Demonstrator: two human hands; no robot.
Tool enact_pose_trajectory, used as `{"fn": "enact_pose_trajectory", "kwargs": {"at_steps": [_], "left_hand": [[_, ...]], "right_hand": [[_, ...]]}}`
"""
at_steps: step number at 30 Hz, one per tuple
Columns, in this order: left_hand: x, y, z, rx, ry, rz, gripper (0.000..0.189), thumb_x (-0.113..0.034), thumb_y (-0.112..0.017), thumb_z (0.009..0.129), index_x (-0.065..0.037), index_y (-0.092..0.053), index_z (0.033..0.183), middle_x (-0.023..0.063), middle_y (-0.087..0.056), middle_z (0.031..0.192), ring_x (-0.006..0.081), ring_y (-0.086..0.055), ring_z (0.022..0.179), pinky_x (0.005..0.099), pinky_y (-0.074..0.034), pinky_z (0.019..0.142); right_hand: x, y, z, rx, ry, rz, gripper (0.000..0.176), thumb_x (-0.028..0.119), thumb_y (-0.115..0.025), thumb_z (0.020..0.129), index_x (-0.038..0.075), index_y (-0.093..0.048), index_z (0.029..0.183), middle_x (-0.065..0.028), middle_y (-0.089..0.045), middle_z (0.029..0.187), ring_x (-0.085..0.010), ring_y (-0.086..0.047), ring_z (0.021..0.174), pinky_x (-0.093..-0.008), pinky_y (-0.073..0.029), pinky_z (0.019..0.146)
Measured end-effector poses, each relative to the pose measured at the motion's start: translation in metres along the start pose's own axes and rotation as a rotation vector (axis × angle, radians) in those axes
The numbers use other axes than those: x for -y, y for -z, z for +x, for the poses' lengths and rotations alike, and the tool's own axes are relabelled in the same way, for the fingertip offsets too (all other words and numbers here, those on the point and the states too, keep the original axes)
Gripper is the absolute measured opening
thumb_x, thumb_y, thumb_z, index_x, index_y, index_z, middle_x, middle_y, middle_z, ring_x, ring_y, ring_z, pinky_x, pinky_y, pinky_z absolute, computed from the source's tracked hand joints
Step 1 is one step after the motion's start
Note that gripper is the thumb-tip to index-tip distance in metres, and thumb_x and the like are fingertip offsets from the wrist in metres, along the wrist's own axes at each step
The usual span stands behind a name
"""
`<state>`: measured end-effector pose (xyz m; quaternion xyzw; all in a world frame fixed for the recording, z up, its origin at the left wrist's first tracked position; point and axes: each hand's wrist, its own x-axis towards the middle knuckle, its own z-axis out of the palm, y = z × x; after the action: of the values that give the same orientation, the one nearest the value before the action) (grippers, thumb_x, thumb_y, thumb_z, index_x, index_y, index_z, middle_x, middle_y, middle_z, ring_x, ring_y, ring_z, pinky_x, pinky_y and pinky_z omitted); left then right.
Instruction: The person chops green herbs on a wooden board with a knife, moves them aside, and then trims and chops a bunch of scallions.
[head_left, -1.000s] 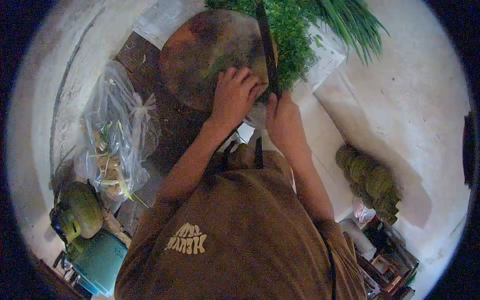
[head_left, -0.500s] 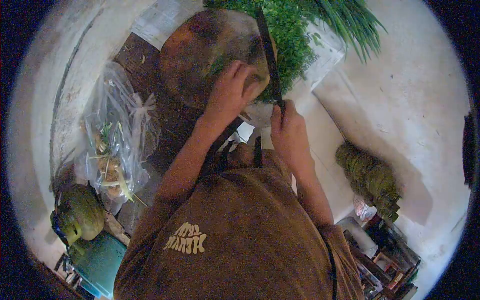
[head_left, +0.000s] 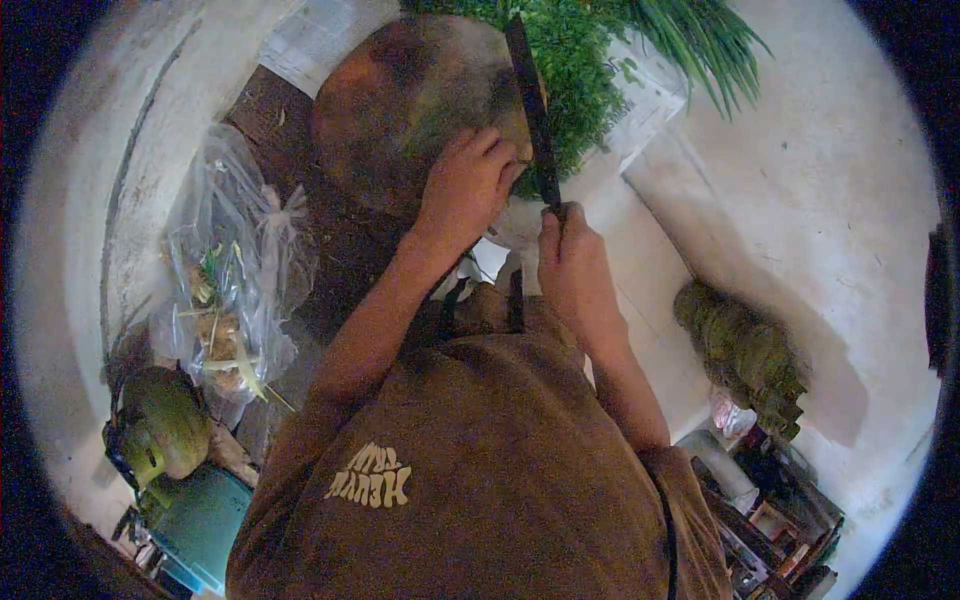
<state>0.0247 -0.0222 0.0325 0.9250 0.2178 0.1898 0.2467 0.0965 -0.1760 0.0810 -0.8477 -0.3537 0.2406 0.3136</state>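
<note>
My right hand point(head_left: 578, 265) is wrapped round the handle of a long dark-bladed knife point(head_left: 533, 105). The blade points away from me along the right edge of a round wooden chopping block point(head_left: 370, 110). Over the near right part of the block is my left hand point(head_left: 465, 190), its fingers curled together close to the blade; what they hold, if anything, is hidden. A faint green smear shows on the block by those fingers. Just beyond the knife lies a heap of chopped green herbs point(head_left: 585, 85) on a pale sheet point(head_left: 655, 95).
Long spring onions point(head_left: 700, 50) lie at the far right. To the left is a clear plastic bag point(head_left: 225, 270) with scraps inside, and below it a green gourd-like vegetable point(head_left: 170, 425) beside a teal container point(head_left: 205, 525). A brownish-green ridged bundle point(head_left: 745, 355) rests on the floor at right.
The knife has shifted slightly left at its tip, staying in my right hand. My left hand's fingers have drawn closer together near the block's right edge.
</note>
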Motion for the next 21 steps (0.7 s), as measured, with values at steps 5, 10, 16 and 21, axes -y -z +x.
{"fn": "enact_pose_trajectory", "kwargs": {"at_steps": [5, 10, 16, 21], "left_hand": [[-0.005, 0.004, 0.004, 0.082, 0.065, 0.038, 0.021, -0.016, -0.065, 0.084, -0.004, -0.067, 0.101, 0.0187, -0.062, 0.11, 0.0393, -0.058, 0.105, 0.0455, -0.048, 0.093], [-0.006, -0.003, 0.0, -0.062, 0.04, -0.023, 0.013, -0.009, -0.063, 0.081, -0.001, -0.065, 0.091, 0.0177, -0.059, 0.098, 0.0396, -0.057, 0.095, 0.0487, -0.049, 0.085], [-0.002, -0.006, -0.001, -0.093, 0.056, -0.04, 0.014, -0.007, -0.062, 0.081, 0.0, -0.062, 0.093, 0.0194, -0.058, 0.099, 0.0421, -0.057, 0.094, 0.0501, -0.048, 0.085], [-0.01, 0.004, 0.006, -0.008, 0.062, 0.024, 0.015, -0.009, -0.062, 0.081, -0.001, -0.062, 0.094, 0.0183, -0.059, 0.1, 0.0399, -0.057, 0.097, 0.048, -0.049, 0.087]], "right_hand": [[0.003, -0.005, 0.001, 0.024, -0.038, -0.055, 0.028, 0.019, -0.044, 0.1, -0.008, -0.046, 0.096, -0.0328, -0.06, 0.074, -0.0511, -0.061, 0.072, -0.0569, -0.048, 0.064], [0.001, -0.008, 0.001, 0.013, -0.027, -0.068, 0.027, 0.02, -0.044, 0.101, -0.007, -0.046, 0.096, -0.0323, -0.06, 0.073, -0.0509, -0.06, 0.07, -0.0568, -0.048, 0.062], [-0.002, -0.008, 0.005, -0.026, -0.008, -0.041, 0.024, 0.017, -0.042, 0.101, -0.006, -0.048, 0.095, -0.0329, -0.059, 0.074, -0.0525, -0.058, 0.075, -0.0558, -0.043, 0.063], [0.004, -0.009, 0.004, 0.024, -0.009, -0.048, 0.026, 0.019, -0.043, 0.101, -0.007, -0.044, 0.097, -0.0331, -0.06, 0.074, -0.0513, -0.06, 0.072, -0.0573, -0.048, 0.062]]}}
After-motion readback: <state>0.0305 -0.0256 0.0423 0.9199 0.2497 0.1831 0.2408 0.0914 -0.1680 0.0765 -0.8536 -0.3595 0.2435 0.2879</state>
